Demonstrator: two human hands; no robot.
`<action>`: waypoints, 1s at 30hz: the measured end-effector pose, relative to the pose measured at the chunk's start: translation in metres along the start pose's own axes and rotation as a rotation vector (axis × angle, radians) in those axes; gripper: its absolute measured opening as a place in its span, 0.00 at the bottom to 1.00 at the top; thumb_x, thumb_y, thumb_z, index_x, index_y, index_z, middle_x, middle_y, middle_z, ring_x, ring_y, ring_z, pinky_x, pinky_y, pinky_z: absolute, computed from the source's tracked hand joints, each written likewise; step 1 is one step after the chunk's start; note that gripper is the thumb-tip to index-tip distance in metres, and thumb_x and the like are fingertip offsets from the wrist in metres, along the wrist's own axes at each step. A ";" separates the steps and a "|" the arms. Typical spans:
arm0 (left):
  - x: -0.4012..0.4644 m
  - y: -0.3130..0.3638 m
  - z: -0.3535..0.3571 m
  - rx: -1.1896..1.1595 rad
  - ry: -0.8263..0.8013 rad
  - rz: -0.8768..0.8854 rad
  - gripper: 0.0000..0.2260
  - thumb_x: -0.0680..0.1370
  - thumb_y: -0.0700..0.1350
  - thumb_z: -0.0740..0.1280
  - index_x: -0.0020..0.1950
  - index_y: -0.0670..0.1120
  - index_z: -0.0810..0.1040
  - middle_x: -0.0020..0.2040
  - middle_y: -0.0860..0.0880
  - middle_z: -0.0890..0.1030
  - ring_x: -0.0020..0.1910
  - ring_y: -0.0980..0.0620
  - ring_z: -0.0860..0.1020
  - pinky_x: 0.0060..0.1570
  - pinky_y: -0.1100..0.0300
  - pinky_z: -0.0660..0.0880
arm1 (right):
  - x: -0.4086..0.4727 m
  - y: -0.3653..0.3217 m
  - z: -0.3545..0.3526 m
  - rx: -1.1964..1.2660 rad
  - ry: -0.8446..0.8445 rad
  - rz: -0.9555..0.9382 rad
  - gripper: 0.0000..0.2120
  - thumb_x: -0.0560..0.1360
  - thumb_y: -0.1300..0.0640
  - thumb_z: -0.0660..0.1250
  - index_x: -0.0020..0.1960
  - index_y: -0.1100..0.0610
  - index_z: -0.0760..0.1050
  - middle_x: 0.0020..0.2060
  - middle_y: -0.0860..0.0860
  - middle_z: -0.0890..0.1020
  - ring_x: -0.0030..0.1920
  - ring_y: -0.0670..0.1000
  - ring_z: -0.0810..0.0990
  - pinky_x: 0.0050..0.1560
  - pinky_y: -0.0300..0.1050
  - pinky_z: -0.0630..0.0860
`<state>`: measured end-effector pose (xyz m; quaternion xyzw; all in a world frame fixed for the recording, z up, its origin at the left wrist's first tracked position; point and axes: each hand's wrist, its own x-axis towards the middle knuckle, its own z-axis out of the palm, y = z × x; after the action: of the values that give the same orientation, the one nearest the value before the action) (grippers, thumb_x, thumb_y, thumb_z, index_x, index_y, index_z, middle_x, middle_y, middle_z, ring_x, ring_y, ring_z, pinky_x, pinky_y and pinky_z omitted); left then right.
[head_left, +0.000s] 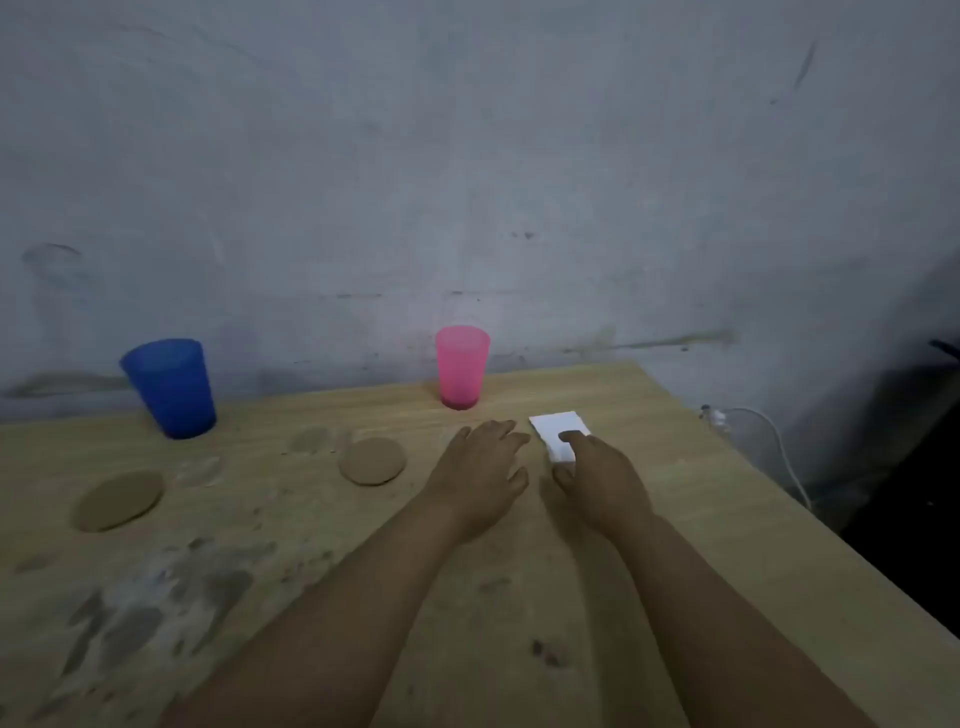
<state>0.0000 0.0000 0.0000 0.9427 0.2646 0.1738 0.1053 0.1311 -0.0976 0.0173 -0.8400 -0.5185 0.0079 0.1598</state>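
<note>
A small white card (557, 429) lies flat on the wooden table (519, 597), in front of a pink cup (462, 366). My right hand (597, 478) lies over the card's near end, a fingertip on its top and the thumb at its near edge. My left hand (480, 475) rests flat on the table just left of the card, fingers relaxed and holding nothing. A blue cup (171, 387) stands upright at the far left. Two round cork coasters lie flat, one (372, 460) in the middle and one (118, 500) at the left.
A stained grey wall (467, 182) rises right behind the table. The table's right edge runs diagonally toward me, with a white cable (774, 441) hanging beside it. Dark smudges mark the tabletop at the near left.
</note>
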 end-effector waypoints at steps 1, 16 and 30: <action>0.006 0.000 0.005 -0.015 0.003 -0.010 0.21 0.77 0.48 0.59 0.71 0.48 0.68 0.74 0.47 0.65 0.72 0.50 0.62 0.70 0.50 0.56 | 0.007 0.003 0.003 0.017 0.019 0.017 0.18 0.75 0.55 0.61 0.63 0.59 0.70 0.57 0.57 0.78 0.57 0.58 0.75 0.54 0.49 0.68; 0.102 -0.016 0.063 -0.256 0.093 -0.196 0.17 0.80 0.44 0.58 0.69 0.44 0.71 0.73 0.44 0.67 0.72 0.48 0.62 0.71 0.54 0.57 | 0.084 0.015 0.058 0.296 0.231 0.139 0.11 0.75 0.57 0.61 0.52 0.60 0.79 0.50 0.58 0.80 0.53 0.59 0.76 0.54 0.51 0.73; 0.108 -0.020 0.068 -0.377 0.272 -0.242 0.03 0.71 0.40 0.68 0.44 0.45 0.78 0.47 0.48 0.78 0.49 0.50 0.74 0.43 0.62 0.63 | 0.092 0.023 0.058 0.532 0.304 0.238 0.16 0.72 0.63 0.63 0.59 0.57 0.76 0.58 0.54 0.80 0.59 0.52 0.76 0.55 0.36 0.66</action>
<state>0.1035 0.0673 -0.0384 0.8359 0.3499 0.3312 0.2628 0.1836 -0.0120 -0.0298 -0.8151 -0.3666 0.0363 0.4470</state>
